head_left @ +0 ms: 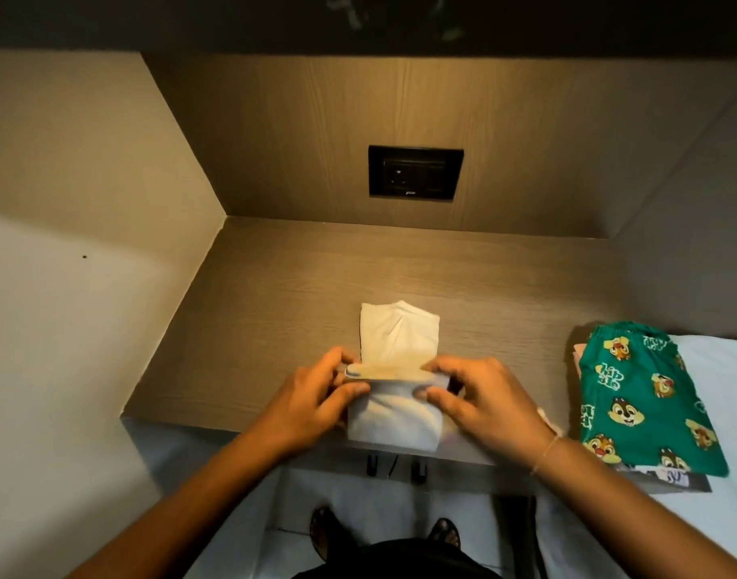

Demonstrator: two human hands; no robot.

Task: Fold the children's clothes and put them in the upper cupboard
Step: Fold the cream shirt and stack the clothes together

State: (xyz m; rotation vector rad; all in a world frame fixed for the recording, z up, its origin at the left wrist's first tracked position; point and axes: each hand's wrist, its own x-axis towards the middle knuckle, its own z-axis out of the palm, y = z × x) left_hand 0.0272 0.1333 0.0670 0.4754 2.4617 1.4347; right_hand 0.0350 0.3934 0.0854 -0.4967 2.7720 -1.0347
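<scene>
A small white garment (398, 340) lies folded lengthwise on the wooden desk top (274, 294), near its front edge. My left hand (312, 394) pinches the garment's left side at a fold line. My right hand (479, 394) pinches the right side of the same fold. The near part of the garment is doubled up between both hands. A folded green piece with cartoon chipmunks (642, 399) tops a small stack of clothes at the desk's right end. The upper cupboard is out of view.
A black socket plate (416, 172) sits in the wooden back panel. Beige walls close in the desk on the left and right. A white surface (721, 369) lies beyond the green stack. My feet (442, 532) stand on the pale floor below.
</scene>
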